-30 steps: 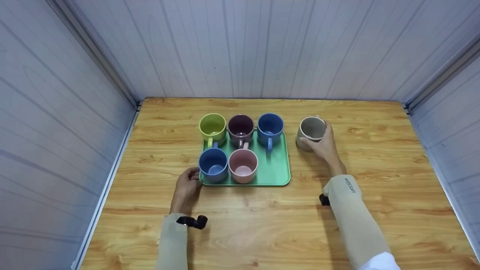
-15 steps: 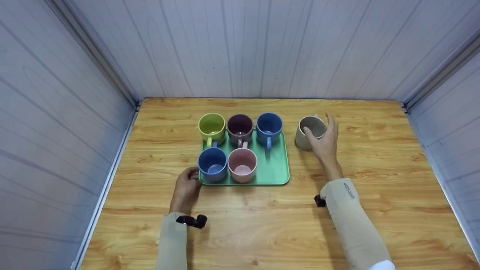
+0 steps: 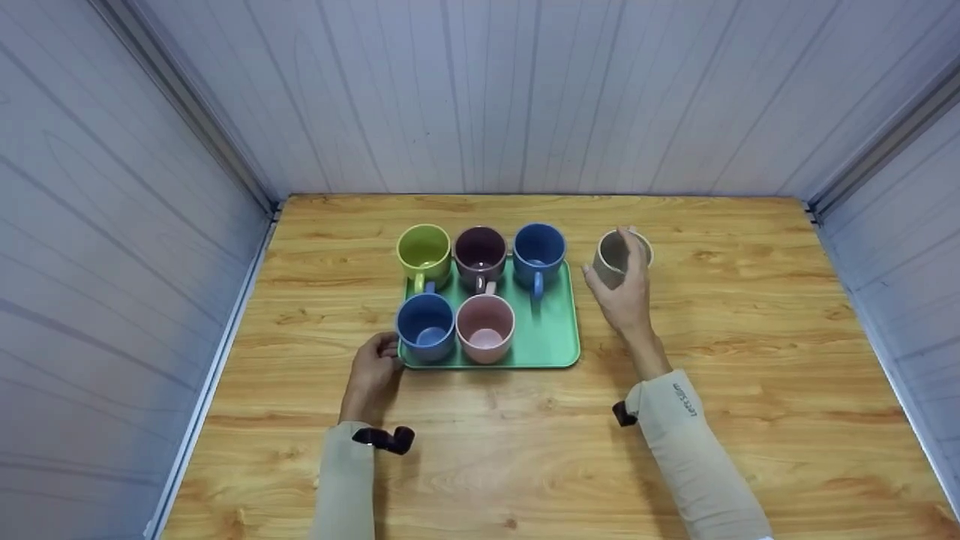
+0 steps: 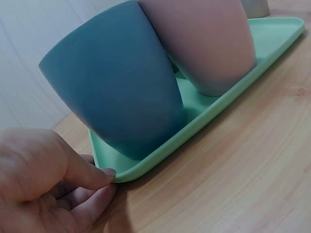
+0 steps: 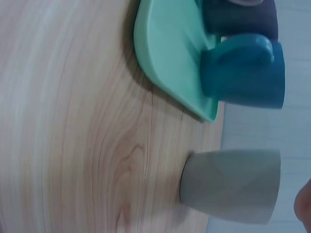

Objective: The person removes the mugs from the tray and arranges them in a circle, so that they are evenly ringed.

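A green tray (image 3: 551, 341) lies on the wooden table, bearing two blue mugs (image 3: 425, 330), a pink mug (image 3: 486, 330), a yellow-green mug (image 3: 424, 255) and a dark purple mug (image 3: 481, 255). At its near left corner my left hand (image 3: 373, 369) pinches the rim between thumb and fingers, as the left wrist view shows. Right of the tray a grey mug (image 3: 609, 259) stands upright on the table. Over it my right hand (image 3: 628, 296) is spread, thumb to the left. The right wrist view shows a fingertip (image 5: 303, 206) apart from the grey mug.
White panel walls (image 3: 487, 97) enclose the table (image 3: 487, 450) at the back and both sides. A black wrist camera (image 3: 390, 441) is strapped on the left sleeve, another (image 3: 624, 414) on the right. The tray's near right part is bare green.
My right hand has let go of the grey mug's right side and moved left across its top. The mug stays in place, and my left hand keeps its hold on the tray.
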Motion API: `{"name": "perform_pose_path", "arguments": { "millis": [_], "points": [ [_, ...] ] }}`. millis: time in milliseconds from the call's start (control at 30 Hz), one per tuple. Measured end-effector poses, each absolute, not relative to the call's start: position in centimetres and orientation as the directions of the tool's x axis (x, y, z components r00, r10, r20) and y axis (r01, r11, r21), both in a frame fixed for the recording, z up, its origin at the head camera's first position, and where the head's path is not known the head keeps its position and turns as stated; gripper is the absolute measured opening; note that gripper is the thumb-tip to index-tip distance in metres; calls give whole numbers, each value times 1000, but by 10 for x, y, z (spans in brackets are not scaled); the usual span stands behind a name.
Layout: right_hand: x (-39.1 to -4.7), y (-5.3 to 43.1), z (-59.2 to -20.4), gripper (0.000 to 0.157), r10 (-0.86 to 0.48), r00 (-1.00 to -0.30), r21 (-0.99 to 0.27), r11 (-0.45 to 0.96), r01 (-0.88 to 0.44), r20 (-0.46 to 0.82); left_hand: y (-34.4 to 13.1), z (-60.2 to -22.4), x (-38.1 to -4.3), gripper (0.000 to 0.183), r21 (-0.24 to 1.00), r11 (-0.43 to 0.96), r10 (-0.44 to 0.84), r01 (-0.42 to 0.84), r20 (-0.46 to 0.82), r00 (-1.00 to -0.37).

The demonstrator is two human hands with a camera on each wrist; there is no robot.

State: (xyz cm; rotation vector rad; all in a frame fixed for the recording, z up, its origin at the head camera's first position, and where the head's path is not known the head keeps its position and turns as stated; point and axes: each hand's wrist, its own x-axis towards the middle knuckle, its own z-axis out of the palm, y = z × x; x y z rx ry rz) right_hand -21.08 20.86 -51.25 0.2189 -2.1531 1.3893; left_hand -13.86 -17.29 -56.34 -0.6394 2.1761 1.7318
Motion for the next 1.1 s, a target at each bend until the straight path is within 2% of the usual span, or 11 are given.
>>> {"name": "perform_pose_path", "arguments": {
  "millis": [333,567,700,800,1000,1100],
  "points": [
    [-170,165,-473,67,52,-833,-788,362,-498,550,-175,-563,-139,50,833,183,-164,-522,-498,-852],
    [-154,144,-484,68,-25,-831,-778,338,-530,555,-175,-564,-137,51,843,73,-153,-533,-519,-841],
    [-154,135,-509,73,-85,-831,-771,330,-544,550,-178,-565,-136,50,850,180,-160,-495,-471,-867],
    [-155,128,-528,80,-135,-846,-780,334,-529,516,-180,-565,-135,48,842,273,-169,-465,-434,-885],
    [-150,114,-541,92,-256,-903,-843,339,-418,345,-181,-564,-135,47,837,243,-174,-491,-461,-870],
    [-148,108,-544,96,-295,-911,-849,359,-387,290,-181,-564,-136,48,833,240,-173,-499,-469,-866]
  ]
}}
